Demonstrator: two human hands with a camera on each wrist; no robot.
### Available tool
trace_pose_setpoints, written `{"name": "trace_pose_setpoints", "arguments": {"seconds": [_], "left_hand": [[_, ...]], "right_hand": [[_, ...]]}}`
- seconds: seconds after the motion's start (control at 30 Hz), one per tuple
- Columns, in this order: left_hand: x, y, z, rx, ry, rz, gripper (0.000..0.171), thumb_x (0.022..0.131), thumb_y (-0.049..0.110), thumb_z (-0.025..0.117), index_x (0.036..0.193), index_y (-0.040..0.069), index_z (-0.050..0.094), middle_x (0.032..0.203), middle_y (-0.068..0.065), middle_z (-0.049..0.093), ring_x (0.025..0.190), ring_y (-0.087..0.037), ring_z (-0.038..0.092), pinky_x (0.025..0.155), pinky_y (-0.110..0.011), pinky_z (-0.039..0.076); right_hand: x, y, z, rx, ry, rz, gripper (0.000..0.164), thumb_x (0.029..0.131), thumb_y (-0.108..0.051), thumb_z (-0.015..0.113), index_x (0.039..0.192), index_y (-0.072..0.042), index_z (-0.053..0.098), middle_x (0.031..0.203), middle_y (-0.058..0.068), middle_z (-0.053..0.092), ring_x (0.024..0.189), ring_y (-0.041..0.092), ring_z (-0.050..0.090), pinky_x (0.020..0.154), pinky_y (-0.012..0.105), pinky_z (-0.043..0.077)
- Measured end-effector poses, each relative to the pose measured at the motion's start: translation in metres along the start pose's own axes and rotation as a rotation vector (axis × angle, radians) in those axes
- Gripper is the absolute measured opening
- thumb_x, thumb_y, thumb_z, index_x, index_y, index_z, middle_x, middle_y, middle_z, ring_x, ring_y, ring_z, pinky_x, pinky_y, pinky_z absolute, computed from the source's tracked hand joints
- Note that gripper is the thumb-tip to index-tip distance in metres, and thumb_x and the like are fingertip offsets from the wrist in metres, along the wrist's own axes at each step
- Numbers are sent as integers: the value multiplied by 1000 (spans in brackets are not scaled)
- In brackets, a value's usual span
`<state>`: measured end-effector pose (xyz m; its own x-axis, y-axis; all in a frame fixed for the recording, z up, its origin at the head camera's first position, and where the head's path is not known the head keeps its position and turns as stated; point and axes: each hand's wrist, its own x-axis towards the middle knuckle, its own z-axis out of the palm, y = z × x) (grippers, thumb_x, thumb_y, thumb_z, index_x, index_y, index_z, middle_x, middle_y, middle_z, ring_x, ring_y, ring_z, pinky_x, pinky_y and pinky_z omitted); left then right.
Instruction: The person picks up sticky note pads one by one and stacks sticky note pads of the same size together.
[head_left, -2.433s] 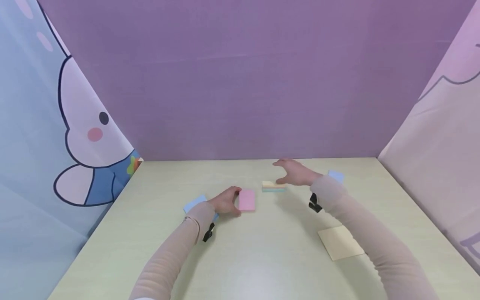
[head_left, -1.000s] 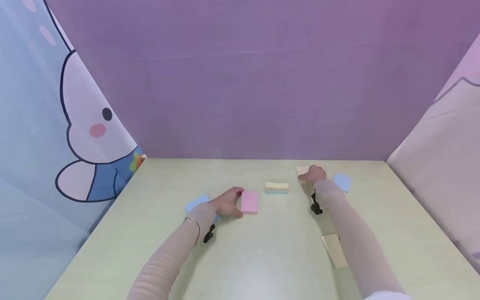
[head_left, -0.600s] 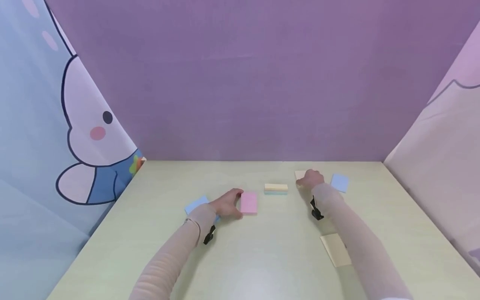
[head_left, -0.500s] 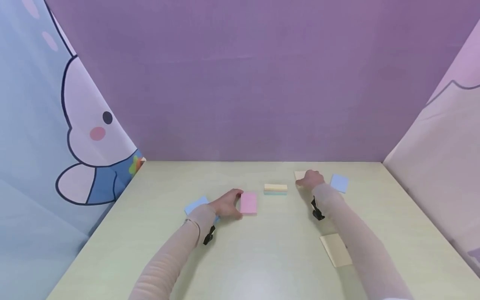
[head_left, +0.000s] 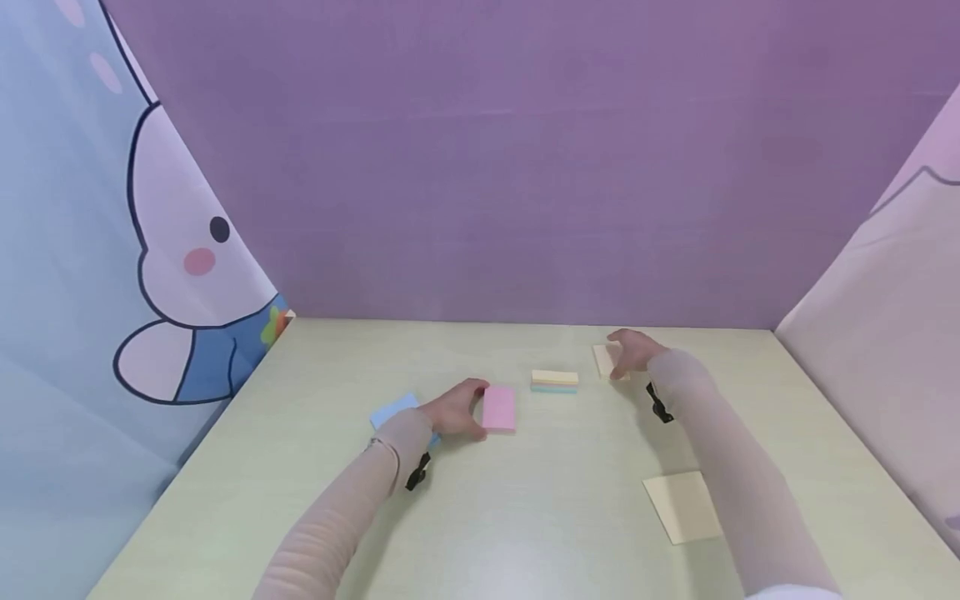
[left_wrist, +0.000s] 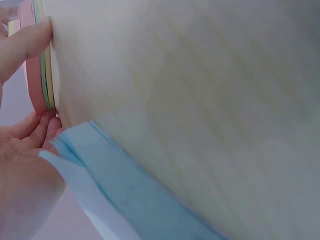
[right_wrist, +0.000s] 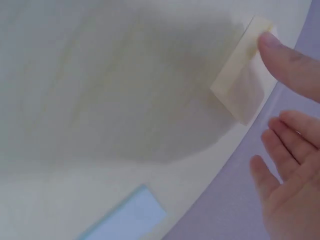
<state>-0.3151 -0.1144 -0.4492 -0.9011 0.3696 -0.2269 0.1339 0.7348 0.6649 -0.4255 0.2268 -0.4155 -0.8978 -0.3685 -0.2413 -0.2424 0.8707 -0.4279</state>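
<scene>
My left hand [head_left: 456, 408] holds the stack of sticky notes with a pink top [head_left: 498, 409] at its left end. In the left wrist view the thumb lies on the stack's edge, where pink, green and yellowish layers show, and the fingers are at its other side. My right hand [head_left: 636, 350] is at the small cream sticky-note pad [head_left: 602, 358], its thumb at the pad's near edge. The right wrist view shows the fingers spread and apart from the cream pad [right_wrist: 240, 75]. A layered cream-and-blue stack [head_left: 554, 382] lies between the hands.
A blue pad [head_left: 393, 410] lies partly under the left wrist, with a lifted sheet in the left wrist view. A light blue pad [right_wrist: 127, 215] lies low in the right wrist view. A larger cream square [head_left: 684, 507] sits beside the right forearm. A purple curtain [head_left: 480, 167] stands behind the table.
My right hand went from above the layered stack rightward to the cream pad, then spread its fingers and shifted slightly right. The left hand has stayed at the pink-topped stack.
</scene>
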Motion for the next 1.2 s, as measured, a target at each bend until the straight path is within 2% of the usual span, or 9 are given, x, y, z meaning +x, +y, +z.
{"name": "trace_pose_setpoints", "arguments": {"seconds": [0.2,0.5,0.7,0.97,1.2], "left_hand": [[2,0,1,23,-7,13,88,69,16,79,140,3,28,143,-11,34,132,-26,31,111,-39,25],[1,5,2,24,-14,5,89,69,16,79,141,4,28,143,-11,33,133,-26,30,111,-40,25],[1,3,2,18,-4,1,89,68,14,79,140,4,28,143,-11,34,133,-26,30,111,-40,24],[3,1,2,24,-3,-9,88,69,15,78,141,6,28,144,-10,33,134,-25,29,112,-39,23],[1,3,5,0,-2,-3,88,69,15,78,141,5,28,143,-10,34,133,-26,30,111,-40,25]], "right_hand": [[-1,0,0,91,-73,68,87,66,-7,75,139,2,29,142,24,31,121,41,37,103,55,30],[1,9,4,-41,-78,19,81,67,-16,77,133,8,37,132,25,43,110,34,47,98,49,38],[-2,5,4,-54,-81,13,83,68,-26,79,132,8,39,136,27,39,124,43,37,105,52,30],[-4,0,6,-74,-78,-8,81,68,-28,80,129,9,41,133,26,42,122,40,40,102,49,34],[-5,7,4,37,-74,6,89,70,-28,78,137,7,31,140,29,31,127,46,30,106,55,26]]}}
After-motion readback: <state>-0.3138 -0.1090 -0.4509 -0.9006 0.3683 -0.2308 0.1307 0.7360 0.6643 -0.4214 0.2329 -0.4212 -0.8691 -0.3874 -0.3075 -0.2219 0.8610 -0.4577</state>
